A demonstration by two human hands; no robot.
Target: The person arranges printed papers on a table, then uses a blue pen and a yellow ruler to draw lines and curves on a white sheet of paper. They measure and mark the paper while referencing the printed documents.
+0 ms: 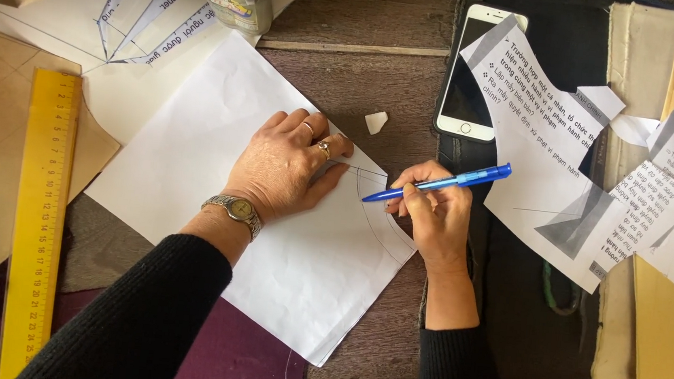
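Left hand [282, 164] flat on white sheet [195, 144] — right hand [436, 214] holds blue pen [443, 182].

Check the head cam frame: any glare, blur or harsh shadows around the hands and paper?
Head view: soft, even light; only faint shadows under the left hand and right hand on the white sheet. The sheet is bright but its pencil arcs stay readable. Slight reflection on the phone screen. Blue pen and yellow ruler look sharp; no motion blur visible.
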